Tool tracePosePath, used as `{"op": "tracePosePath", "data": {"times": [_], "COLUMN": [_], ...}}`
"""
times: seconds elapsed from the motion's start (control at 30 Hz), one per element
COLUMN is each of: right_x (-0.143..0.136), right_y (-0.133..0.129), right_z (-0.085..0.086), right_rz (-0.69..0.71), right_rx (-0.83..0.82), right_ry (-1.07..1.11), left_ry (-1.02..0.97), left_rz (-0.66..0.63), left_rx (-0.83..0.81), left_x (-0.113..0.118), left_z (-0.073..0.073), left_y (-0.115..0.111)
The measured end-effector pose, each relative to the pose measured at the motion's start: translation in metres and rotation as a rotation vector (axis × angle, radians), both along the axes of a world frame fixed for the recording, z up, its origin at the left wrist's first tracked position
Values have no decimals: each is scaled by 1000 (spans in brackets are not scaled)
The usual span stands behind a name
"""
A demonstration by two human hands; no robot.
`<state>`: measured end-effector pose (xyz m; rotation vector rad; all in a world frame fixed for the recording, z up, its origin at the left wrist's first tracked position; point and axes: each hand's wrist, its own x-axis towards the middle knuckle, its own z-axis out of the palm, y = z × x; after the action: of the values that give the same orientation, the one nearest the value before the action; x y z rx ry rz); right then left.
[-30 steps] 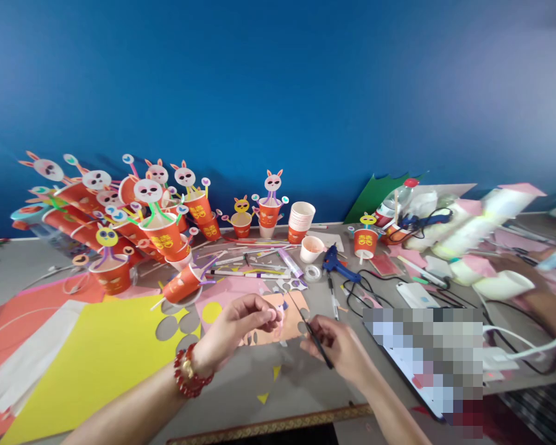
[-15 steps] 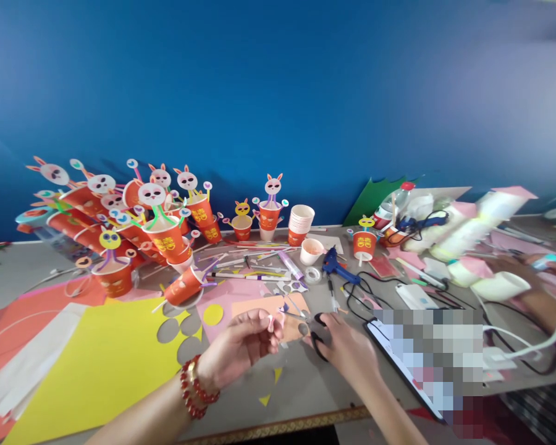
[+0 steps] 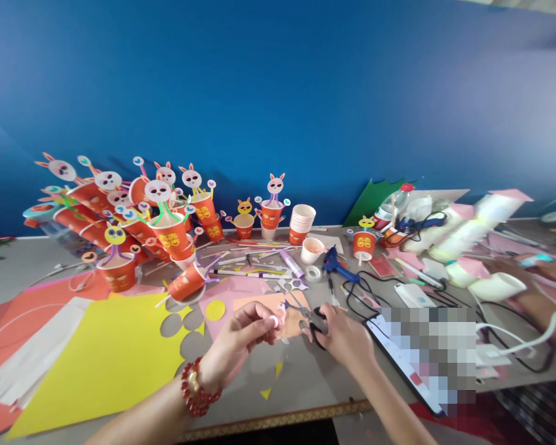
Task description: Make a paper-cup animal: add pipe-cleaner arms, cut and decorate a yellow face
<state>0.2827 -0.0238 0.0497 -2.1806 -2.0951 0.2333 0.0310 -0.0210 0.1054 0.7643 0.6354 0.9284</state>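
My left hand [image 3: 248, 334], with red bead bracelets at the wrist, pinches a small white and pink paper piece [image 3: 274, 321] between thumb and fingers. In my right hand [image 3: 345, 337] are black-handled scissors [image 3: 319, 321], their blades pointing left toward the pinched paper. Whether the blades touch it, I cannot tell. Beneath both hands lies an orange paper sheet [image 3: 248, 301] with round holes. A yellow paper circle [image 3: 215, 311] rests on pink paper left of my left hand.
Red paper cups with rabbit faces [image 3: 169, 238] crowd the back left. Behind my right hand lie a blue glue gun [image 3: 337, 266] and tape roll [image 3: 312, 274]. A tablet [image 3: 403, 364] is at right. Another person's arm [image 3: 532, 303] reaches in at far right.
My left thumb and fingers have shifted on the small paper piece, turning it. The scissors' handles have come closer together in my right hand. The view has moved slightly.
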Motion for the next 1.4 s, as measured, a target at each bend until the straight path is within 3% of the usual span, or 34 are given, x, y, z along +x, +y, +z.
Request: {"op": "tracePosePath", "data": {"times": [0.13,0.3,0.43,0.67,0.93,1.13,1.4], "right_x": [-7,-48,-81,-95,-78,-74,-69], "right_y": [-1,-19,-26,-25,-20,-19,-46], "right_z": [7,32,46,40,50,48,22], "right_rz": [6,101,70,47,131,139,145], "right_rx": [-24,-69,20,166,-38,-54,-50], "right_ry": [329,1179,1411,1399,1384,1389,950], "left_ry": [-12,-5,8,44,134,185,98], "left_rz": [24,75,111,174,8,57,178], "left_rx": [-5,-4,33,122,173,224,270], "left_x": [0,4,10,15,7,6,9], "left_z": [0,-4,-9,-17,-13,-8,-12], "left_y": [-3,-8,-12,-22,-19,-16,-19]}}
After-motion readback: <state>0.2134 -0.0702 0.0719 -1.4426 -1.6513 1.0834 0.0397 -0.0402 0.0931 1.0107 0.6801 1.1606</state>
